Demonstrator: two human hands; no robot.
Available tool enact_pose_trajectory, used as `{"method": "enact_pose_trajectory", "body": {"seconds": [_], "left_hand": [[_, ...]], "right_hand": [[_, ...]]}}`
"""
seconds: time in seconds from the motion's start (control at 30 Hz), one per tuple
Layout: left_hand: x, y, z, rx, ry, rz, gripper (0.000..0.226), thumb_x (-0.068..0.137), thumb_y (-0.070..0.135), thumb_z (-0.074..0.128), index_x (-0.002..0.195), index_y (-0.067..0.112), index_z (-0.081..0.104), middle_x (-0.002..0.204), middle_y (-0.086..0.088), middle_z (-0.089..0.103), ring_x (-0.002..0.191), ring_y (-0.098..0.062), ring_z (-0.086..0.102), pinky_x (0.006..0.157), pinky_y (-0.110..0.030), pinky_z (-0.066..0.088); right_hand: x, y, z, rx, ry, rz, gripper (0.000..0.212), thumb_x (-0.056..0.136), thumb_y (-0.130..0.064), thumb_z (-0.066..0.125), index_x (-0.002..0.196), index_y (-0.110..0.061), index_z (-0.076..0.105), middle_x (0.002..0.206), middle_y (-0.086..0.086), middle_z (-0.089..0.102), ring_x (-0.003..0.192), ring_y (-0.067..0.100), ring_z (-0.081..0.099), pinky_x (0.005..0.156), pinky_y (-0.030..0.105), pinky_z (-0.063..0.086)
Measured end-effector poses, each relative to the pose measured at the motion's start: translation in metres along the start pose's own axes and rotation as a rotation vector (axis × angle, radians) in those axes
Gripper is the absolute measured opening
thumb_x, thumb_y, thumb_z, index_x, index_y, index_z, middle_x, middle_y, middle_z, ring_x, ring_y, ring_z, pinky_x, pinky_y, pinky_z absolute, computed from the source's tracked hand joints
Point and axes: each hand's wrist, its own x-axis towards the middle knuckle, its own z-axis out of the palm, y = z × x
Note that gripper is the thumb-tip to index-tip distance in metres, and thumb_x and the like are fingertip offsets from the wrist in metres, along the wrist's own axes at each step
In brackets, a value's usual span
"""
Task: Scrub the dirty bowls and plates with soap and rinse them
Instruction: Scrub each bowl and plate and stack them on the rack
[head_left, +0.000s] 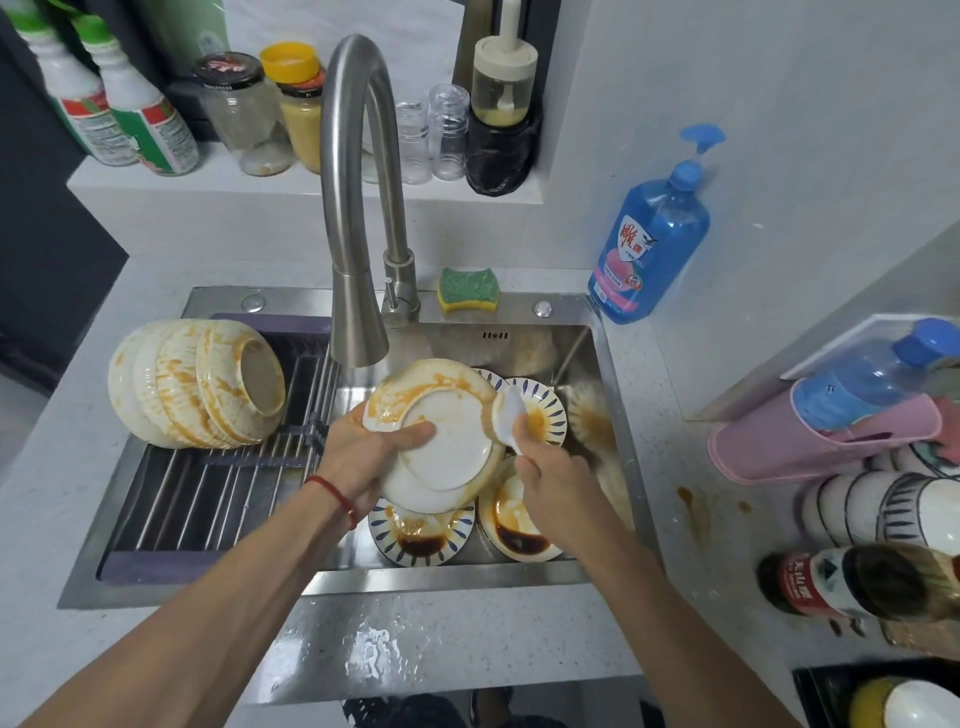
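The sink is crowded with sauce-smeared crockery, and that is where the main risk lies: the left hand holds a stained plate tilted, underside up, above the basin, thumb across its base and fingers curled behind its rim — if the grip slips on the greasy glaze, the plate would likely drop onto the patterned plates below and chip something. The nested dirty bowls lie on their side on the drying rack at the left of the basin and look liable to roll. The right hand pinches a small white spoon-like piece against the plate's edge; a hard knock there could crack either. No water runs from the faucet, and the sponge sits unused on the rim, so scrubbing seems hardly begun. The blue soap bottle carries a shield logo with Chinese characters — too small to read reliably — and other labels are illegible.
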Motion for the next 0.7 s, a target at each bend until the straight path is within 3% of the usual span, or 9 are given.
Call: {"method": "enact_pose_trajectory", "body": {"seconds": [0.13,0.3,0.37,0.53,0.7], "left_hand": [[0.002,-0.003,-0.003,-0.071,0.004,-0.031,0.066,0.063,-0.002,0.087,0.125,0.008,0.067,0.112,-0.01,0.078,0.104,-0.031,0.075,0.08,-0.047,0.064],[0.007,-0.008,-0.006,-0.131,0.053,-0.064,0.072,0.065,0.001,0.088,0.132,0.008,0.062,0.118,-0.012,0.076,0.108,-0.034,0.073,0.079,-0.05,0.064],[0.008,-0.011,-0.006,-0.169,0.073,-0.081,0.076,0.063,0.005,0.089,0.134,0.008,0.062,0.12,-0.013,0.075,0.11,-0.036,0.072,0.084,-0.056,0.062],[0.011,-0.017,-0.008,-0.239,0.099,-0.138,0.066,0.069,0.01,0.088,0.131,0.009,0.065,0.121,-0.016,0.075,0.11,-0.039,0.072,0.09,-0.071,0.054],[0.016,-0.023,-0.007,-0.285,0.136,-0.208,0.054,0.08,0.01,0.083,0.131,0.007,0.064,0.121,-0.019,0.074,0.111,-0.041,0.071,0.093,-0.074,0.052]], "right_hand": [[-0.001,0.002,-0.005,-0.015,0.012,0.024,0.053,0.111,-0.024,0.034,0.163,-0.031,0.021,0.1,0.01,0.063,0.074,0.008,0.049,0.061,0.02,0.038],[-0.004,-0.004,0.0,-0.002,-0.001,0.011,0.053,0.111,-0.026,0.034,0.162,-0.035,0.021,0.103,0.009,0.063,0.084,0.014,0.055,0.078,0.039,0.051],[-0.002,-0.002,0.001,0.011,0.011,0.036,0.053,0.111,-0.025,0.034,0.162,-0.033,0.022,0.103,0.01,0.063,0.083,0.015,0.055,0.079,0.04,0.052],[-0.015,-0.003,0.013,-0.049,0.006,0.049,0.054,0.11,-0.03,0.035,0.16,-0.042,0.017,0.106,-0.001,0.062,0.09,0.013,0.055,0.084,0.043,0.055],[-0.03,-0.008,0.021,-0.159,-0.034,0.021,0.07,0.107,-0.022,0.047,0.16,-0.04,0.005,0.099,0.002,0.063,0.082,0.018,0.063,0.073,0.042,0.061]]}}
